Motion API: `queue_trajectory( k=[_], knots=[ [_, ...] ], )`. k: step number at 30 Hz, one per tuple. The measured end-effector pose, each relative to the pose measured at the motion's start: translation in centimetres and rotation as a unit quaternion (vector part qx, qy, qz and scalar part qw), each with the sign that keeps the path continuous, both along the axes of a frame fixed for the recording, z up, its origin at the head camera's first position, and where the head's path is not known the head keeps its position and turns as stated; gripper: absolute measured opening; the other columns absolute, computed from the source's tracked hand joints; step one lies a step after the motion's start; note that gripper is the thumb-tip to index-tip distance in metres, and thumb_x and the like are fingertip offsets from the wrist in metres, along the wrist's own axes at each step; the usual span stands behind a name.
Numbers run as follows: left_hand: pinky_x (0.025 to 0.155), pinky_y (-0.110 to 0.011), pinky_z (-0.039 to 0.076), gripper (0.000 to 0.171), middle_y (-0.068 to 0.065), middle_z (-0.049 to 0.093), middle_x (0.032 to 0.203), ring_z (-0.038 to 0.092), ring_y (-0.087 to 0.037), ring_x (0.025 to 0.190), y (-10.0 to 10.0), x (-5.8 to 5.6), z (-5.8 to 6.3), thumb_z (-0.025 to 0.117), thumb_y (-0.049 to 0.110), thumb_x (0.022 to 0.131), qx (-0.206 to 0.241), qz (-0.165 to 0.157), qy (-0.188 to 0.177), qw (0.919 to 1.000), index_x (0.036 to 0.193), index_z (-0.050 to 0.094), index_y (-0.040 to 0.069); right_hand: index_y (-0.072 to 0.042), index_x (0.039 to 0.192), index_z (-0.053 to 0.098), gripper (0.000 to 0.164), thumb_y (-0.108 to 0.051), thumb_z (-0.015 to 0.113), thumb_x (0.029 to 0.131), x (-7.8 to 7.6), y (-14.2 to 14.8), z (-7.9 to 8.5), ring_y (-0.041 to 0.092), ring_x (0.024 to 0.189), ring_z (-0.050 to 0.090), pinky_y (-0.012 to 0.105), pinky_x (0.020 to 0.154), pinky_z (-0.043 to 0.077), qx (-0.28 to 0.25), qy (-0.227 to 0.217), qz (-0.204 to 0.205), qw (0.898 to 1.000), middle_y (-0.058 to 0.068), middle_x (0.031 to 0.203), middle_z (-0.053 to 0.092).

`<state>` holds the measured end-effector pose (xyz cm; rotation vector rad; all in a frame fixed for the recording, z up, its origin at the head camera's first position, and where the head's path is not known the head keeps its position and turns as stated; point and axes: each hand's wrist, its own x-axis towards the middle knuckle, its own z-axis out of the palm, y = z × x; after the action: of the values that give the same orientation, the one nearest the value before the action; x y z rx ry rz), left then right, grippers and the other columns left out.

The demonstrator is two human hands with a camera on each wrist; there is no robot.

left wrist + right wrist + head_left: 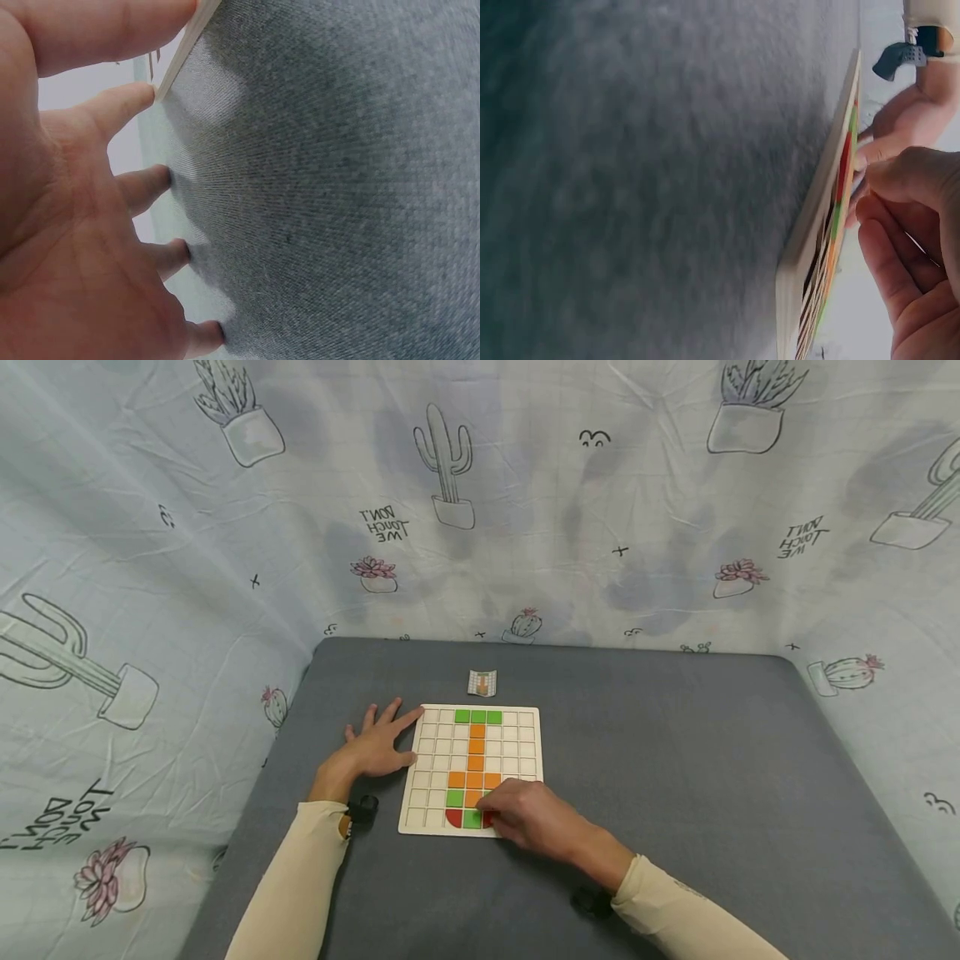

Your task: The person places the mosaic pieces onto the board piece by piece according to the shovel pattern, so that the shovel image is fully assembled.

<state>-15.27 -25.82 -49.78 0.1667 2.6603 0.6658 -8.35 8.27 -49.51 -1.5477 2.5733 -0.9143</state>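
A pale square grid board (429, 781) lies on the table, set with coloured tiles. Green tiles (478, 717) line its top row, and a column of orange tiles (476, 747) runs down to a wider base. A rounded red tile (454, 817) and a green tile (472, 819) sit in the bottom row. My left hand (377, 750) spreads its fingers beside the board, index finger and thumb touching its left edge. Over the lower right squares, my right hand (536, 817) bends its fingers, fingertips right at another red tile (488, 820); I cannot tell whether it pinches a tile.
A small printed card (482, 683) lies beyond the board's far edge, showing a similar pattern. The grey table (675, 735) extends widely to the right. A cactus-print cloth (525, 527) hangs behind and along the sides. Both wrists wear small black cameras (365, 810).
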Motion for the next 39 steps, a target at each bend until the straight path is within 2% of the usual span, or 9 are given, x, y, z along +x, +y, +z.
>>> queue_trajectory(
  k=[3,6,10,11,17,21,28,34,39],
  knots=[
    [0.117,-0.093,-0.002,0.086,-0.021,0.003,0.185,-0.010,-0.061,0.165,0.4,0.3,1.0,0.072,0.030,0.102,-0.004,0.000,-0.008,1.0000,0.176,0.028,0.028,-0.010,0.118,0.082,0.025,-0.004,0.083,0.094,-0.1,0.7,0.1,0.011,0.102,0.074,0.030,0.092,0.062,-0.015,0.009,-0.016,1.000,-0.002,0.111,0.081],
    [0.117,-0.093,-0.002,0.086,-0.020,0.004,0.185,-0.009,-0.060,0.166,0.4,0.4,1.1,0.073,0.033,0.102,-0.004,0.002,-0.008,1.0000,0.176,0.029,0.030,-0.009,0.118,0.082,0.024,-0.006,0.082,0.094,-0.2,1.8,0.3,0.012,0.103,0.075,0.033,0.092,0.063,-0.021,0.010,-0.044,0.999,-0.001,0.113,0.082],
    [0.115,-0.095,-0.001,0.086,-0.017,0.009,0.185,-0.006,-0.062,0.165,-0.2,0.3,-0.4,0.075,0.039,0.101,0.006,0.003,0.023,0.9997,0.174,0.030,0.041,-0.008,0.121,0.081,0.025,-0.010,0.082,0.096,-0.4,3.4,0.7,0.014,0.102,0.076,0.037,0.089,0.064,-0.021,0.001,-0.087,0.996,0.001,0.115,0.082],
    [0.115,-0.095,0.000,0.085,-0.017,0.010,0.185,-0.004,-0.062,0.165,-0.1,0.5,-0.2,0.075,0.039,0.101,0.005,0.004,0.026,0.9996,0.174,0.031,0.041,-0.008,0.121,0.081,0.025,-0.011,0.083,0.096,-0.5,3.9,0.8,0.014,0.101,0.077,0.038,0.088,0.065,-0.021,-0.001,-0.098,0.995,0.001,0.114,0.082],
    [0.120,-0.091,0.004,0.075,-0.023,0.018,0.182,0.003,-0.061,0.166,1.4,1.9,2.3,0.071,0.026,0.104,-0.008,0.017,0.029,0.9994,0.172,0.039,0.022,-0.005,0.121,0.082,0.031,-0.013,0.088,0.092,-1.2,6.6,0.9,0.020,0.105,0.080,0.044,0.088,0.066,-0.038,0.024,-0.160,0.986,0.005,0.114,0.083],
    [0.122,-0.088,0.013,0.070,-0.025,0.025,0.180,0.014,-0.061,0.164,1.4,2.4,2.2,0.069,0.024,0.107,-0.016,0.021,0.052,0.9983,0.171,0.042,0.017,-0.005,0.124,0.081,0.034,-0.015,0.088,0.092,-1.5,8.3,0.8,0.027,0.109,0.079,0.050,0.090,0.065,-0.027,0.042,-0.214,0.975,0.008,0.118,0.083],
    [0.124,-0.079,0.028,0.066,-0.029,0.031,0.176,0.028,-0.056,0.162,1.2,3.8,2.8,0.068,0.019,0.108,0.008,0.040,0.097,0.9944,0.169,0.043,0.007,-0.004,0.128,0.079,0.041,-0.014,0.089,0.090,-1.8,11.3,0.6,0.038,0.112,0.077,0.060,0.092,0.062,-0.020,0.071,-0.293,0.953,0.016,0.122,0.080],
    [0.124,-0.074,0.033,0.064,-0.029,0.034,0.175,0.032,-0.055,0.160,1.1,5.2,3.3,0.065,0.017,0.109,0.007,0.046,0.132,0.9902,0.168,0.042,0.003,-0.001,0.128,0.077,0.044,-0.011,0.090,0.087,-2.0,13.6,0.6,0.043,0.117,0.073,0.063,0.092,0.060,-0.035,0.102,-0.321,0.941,0.020,0.125,0.077],
    [0.123,-0.074,0.034,0.063,-0.029,0.038,0.173,0.034,-0.054,0.160,0.9,6.4,4.6,0.064,0.017,0.110,0.000,0.059,0.182,0.9816,0.168,0.043,0.002,0.001,0.133,0.074,0.052,-0.015,0.090,0.085,-2.0,14.9,1.2,0.047,0.122,0.067,0.067,0.094,0.058,-0.029,0.117,-0.326,0.938,0.024,0.133,0.073]
  ],
)
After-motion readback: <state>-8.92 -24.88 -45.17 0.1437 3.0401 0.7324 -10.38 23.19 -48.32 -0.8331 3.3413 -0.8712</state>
